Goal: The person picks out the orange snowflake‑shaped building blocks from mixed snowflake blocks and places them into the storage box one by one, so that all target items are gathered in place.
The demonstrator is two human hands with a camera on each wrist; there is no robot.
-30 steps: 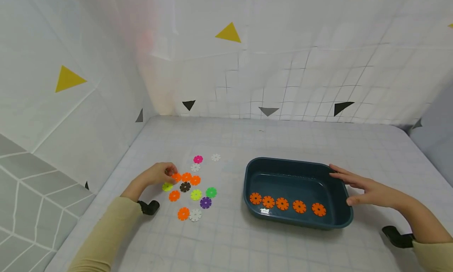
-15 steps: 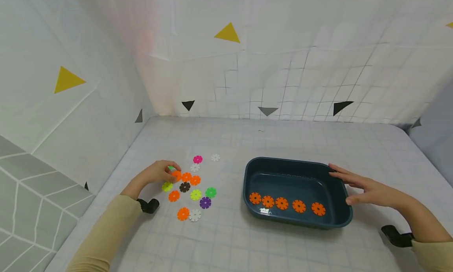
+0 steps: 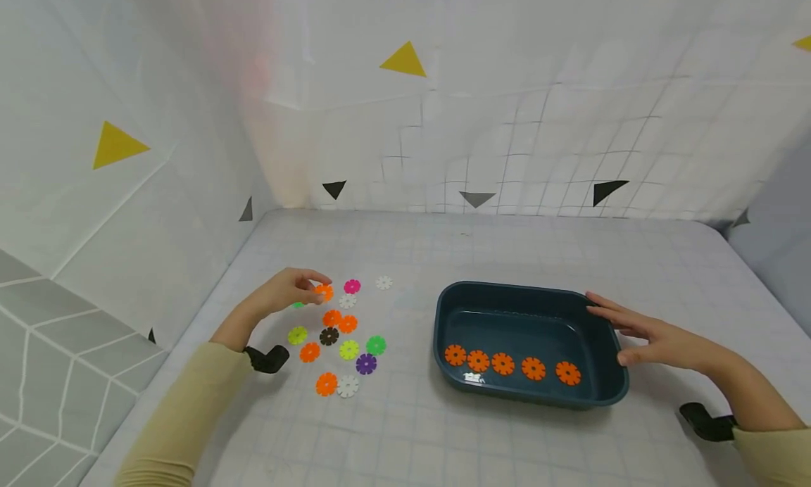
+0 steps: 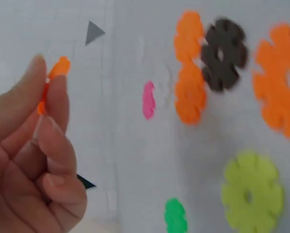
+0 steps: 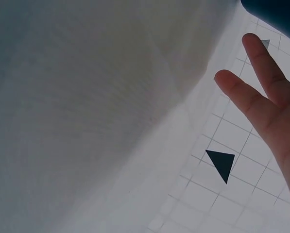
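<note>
Between thumb and forefinger, my left hand (image 3: 285,290) pinches an orange notched plastic disc (image 4: 59,69), lifted over the table at the far left of the loose discs. Below it lie a green disc (image 4: 176,216), partly hidden by the hand in the head view, and two orange discs (image 3: 339,321) side by side. My right hand (image 3: 662,343) rests with extended fingers at the right rim of a dark blue rectangular basin (image 3: 532,397). Inside the basin, several orange discs (image 3: 503,364) lie in a row along its near side.
Around the left hand lie more discs: pink (image 3: 352,286), white (image 3: 384,283), dark brown (image 3: 329,336), yellow-green (image 3: 349,350), green (image 3: 376,345) and purple (image 3: 366,364). An orange disc (image 3: 327,384) and a white disc (image 3: 347,386) lie nearest the front. A white sheet wall (image 3: 507,121) stands behind the table.
My left hand has picked up an orange disc from beside the other two and moved it up and away toward the back. The right hand and basin stay in place.
</note>
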